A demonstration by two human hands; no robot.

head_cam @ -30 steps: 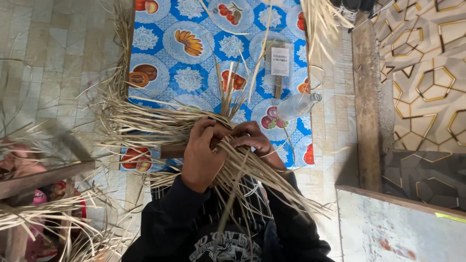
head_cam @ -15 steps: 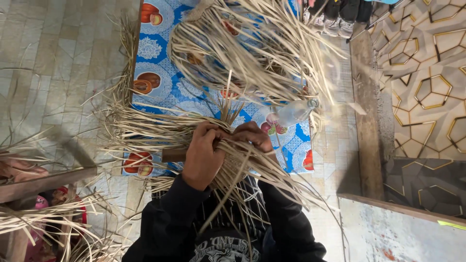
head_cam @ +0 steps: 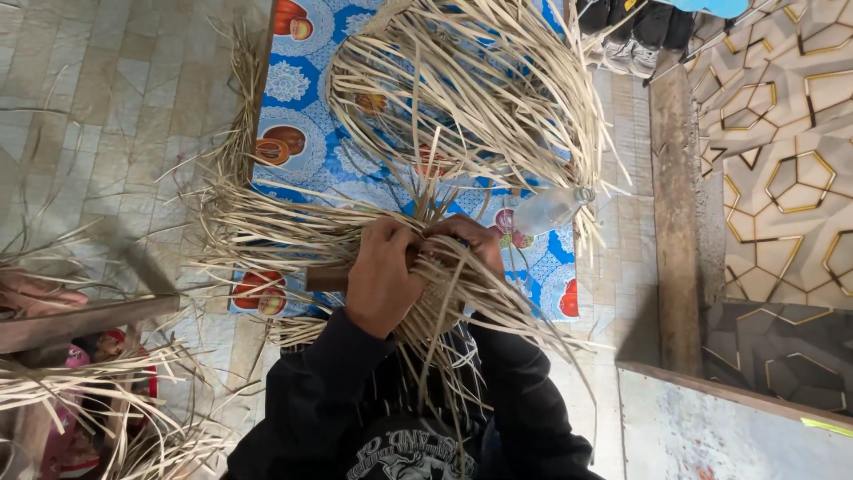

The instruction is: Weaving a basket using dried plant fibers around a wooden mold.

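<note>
We note the left hand [head_cam: 384, 277] and right hand [head_cam: 466, 244] both closed on straw strips [head_cam: 293, 233] at the mat's [head_cam: 306, 124] near edge.

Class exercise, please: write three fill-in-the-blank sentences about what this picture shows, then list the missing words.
1. Both hands grip a bundle of dry ____ strips.
2. The patterned mat on the floor is mainly ____.
3. A clear plastic ____ lies on the mat beside the right hand.

Missing words: straw; blue; bottle

Dry, matt, pale straw-coloured fibre strips [head_cam: 462, 107] are lying over the glossy blue patterned plastic mat [head_cam: 306, 151], beside matt stone-tiled flooring [head_cam: 107, 107].
</note>
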